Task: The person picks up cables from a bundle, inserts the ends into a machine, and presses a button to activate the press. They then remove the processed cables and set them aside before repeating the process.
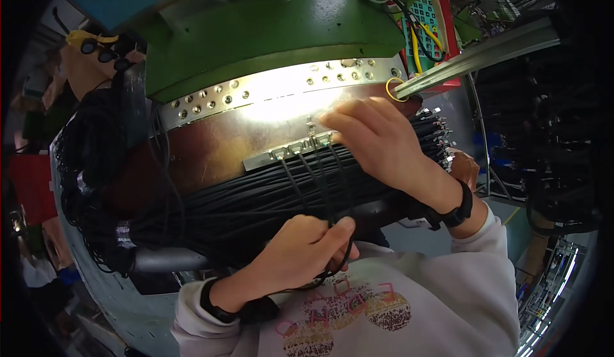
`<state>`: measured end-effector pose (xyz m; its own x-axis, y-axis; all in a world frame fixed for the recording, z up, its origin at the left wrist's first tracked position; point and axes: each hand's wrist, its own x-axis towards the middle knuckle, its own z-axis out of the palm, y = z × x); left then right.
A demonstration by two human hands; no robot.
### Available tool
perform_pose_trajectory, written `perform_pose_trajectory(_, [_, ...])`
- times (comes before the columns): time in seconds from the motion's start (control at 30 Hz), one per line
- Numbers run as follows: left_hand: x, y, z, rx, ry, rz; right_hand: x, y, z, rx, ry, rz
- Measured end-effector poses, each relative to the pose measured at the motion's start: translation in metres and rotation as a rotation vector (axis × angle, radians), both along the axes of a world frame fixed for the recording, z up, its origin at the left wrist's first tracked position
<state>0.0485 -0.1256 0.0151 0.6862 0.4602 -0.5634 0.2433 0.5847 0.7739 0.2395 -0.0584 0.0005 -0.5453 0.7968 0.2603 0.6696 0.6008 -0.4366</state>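
Observation:
My left hand [300, 249] is closed around a thin black cable [346, 255] in front of the bench, thumb pressed on top. My right hand [385, 145] reaches over a metal holding strip [258, 161], its bent fingertips beside the strip's right end. Whatever those fingers pinch is too small to make out. Several small silver connectors [296, 147] sit in a row in the strip, their black cables running down toward my left hand. Just left of my right fingertips, a small metal piece [311, 127] stands up from the row.
A thick bundle of black cables [211, 213] lies across the bench, its metal ends [438, 124] at the right. Behind stands a green machine [268, 37] with a brightly lit, holed metal bar [198, 101]. A grey rail [480, 56] juts in at the upper right.

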Motion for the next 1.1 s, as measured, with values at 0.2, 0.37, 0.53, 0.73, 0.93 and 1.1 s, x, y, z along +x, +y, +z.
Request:
perform_pose_trajectory(0.2, [0.011,0.036,0.050,0.472,0.153,-0.391,0.025,-0.002,-0.008,0.148,0.030,-0.085])
perform_pose_trajectory(0.37, [0.004,0.028,0.043,0.571,0.159,-0.236,0.017,-0.008,-0.034,-0.082,0.230,-0.144])
perform_pose_trajectory(0.53, [-0.035,0.054,0.003,1.419,0.427,0.225,0.021,-0.005,-0.024,-0.050,0.007,-0.129])
perform_pose_trajectory(0.73, [-0.070,0.123,-0.041,1.826,1.094,0.123,0.022,0.002,-0.018,-0.160,0.036,-0.077])
perform_pose_trajectory(0.93, [-0.058,0.163,-0.035,1.600,1.243,0.091,0.000,0.071,-0.014,-0.440,0.164,0.013])
perform_pose_trajectory(1.1, [-0.036,0.158,-0.035,1.506,0.869,0.107,-0.004,0.080,-0.032,-0.653,0.358,-0.142])
